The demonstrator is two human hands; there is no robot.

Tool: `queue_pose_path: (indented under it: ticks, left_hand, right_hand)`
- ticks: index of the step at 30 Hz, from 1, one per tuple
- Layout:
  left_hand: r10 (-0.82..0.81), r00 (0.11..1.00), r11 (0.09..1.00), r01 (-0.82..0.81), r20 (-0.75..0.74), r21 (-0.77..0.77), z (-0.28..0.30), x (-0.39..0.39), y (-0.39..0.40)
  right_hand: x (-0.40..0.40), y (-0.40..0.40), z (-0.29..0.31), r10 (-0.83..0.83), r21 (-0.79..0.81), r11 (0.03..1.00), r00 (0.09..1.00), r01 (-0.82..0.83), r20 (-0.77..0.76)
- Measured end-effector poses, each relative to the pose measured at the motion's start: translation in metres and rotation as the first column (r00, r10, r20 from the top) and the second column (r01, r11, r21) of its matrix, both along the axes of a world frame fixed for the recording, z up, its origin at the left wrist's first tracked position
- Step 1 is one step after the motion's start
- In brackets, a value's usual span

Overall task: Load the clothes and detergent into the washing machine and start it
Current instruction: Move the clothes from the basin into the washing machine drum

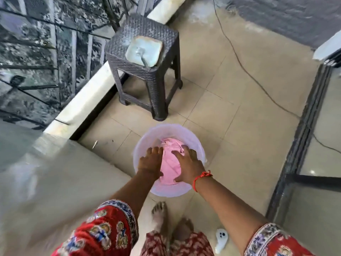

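Note:
A pale translucent tub [195,139] stands on the tiled floor just ahead of my bare feet. Inside it lies a bundle of pink cloth [170,159]. My left hand [150,160] presses on the cloth's left side with fingers curled over it. My right hand [187,166], with a red thread at the wrist, lies on the cloth's right side, fingers spread and wrapping the bundle. Both hands grip the pink cloth inside the tub. At the left, a blurred pale flat surface [55,182] may be the washing machine top; I cannot tell.
A dark woven plastic stool [156,52] stands beyond the tub, with a square pale container and a scoop [144,51] on its seat. A black cable [245,71] runs across the floor. A white phone [221,237] lies by my feet. A dark door frame [302,141] is at the right.

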State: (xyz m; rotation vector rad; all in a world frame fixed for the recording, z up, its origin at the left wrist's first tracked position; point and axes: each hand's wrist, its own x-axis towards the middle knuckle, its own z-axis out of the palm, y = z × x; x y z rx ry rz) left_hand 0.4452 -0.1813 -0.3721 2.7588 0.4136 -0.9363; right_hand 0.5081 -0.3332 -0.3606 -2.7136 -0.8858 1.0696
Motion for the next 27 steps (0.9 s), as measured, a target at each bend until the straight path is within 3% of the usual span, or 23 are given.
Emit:
queue_pose_path:
  ticks: [6, 9, 19, 23, 27]
  left_hand:
    - [-0.061, 0.994, 0.998, 0.062, -0.086, 0.005, -0.132, 0.012, 0.003]
    - [-0.091, 0.989, 0.994, 0.097, -0.120, 0.049, -0.196, 0.013, 0.004]
    - [-0.108, 0.985, 0.992, 0.116, -0.137, 0.052, -0.362, 0.021, 0.026]
    - [0.009, 0.986, 0.996, -0.025, -0.167, -0.089, -0.372, 0.013, 0.018]
    - [0.046, 0.975, 0.994, -0.065, -0.217, -0.082, -0.368, 0.016, 0.010]
  right_hand:
    - [0.008, 0.020, -0.127, 0.027, -0.153, 0.987, 0.994, -0.043, -0.110]
    - [0.011, 0.035, -0.184, 0.053, -0.204, 0.976, 0.994, -0.072, -0.094]
    - [0.034, 0.050, -0.310, 0.002, -0.381, 0.921, 0.982, -0.076, -0.191]
    - [0.019, 0.034, -0.350, 0.011, -0.353, 0.934, 0.993, -0.051, -0.114]
    - [0.013, 0.030, -0.383, -0.007, -0.266, 0.964, 1.000, 0.010, 0.012]
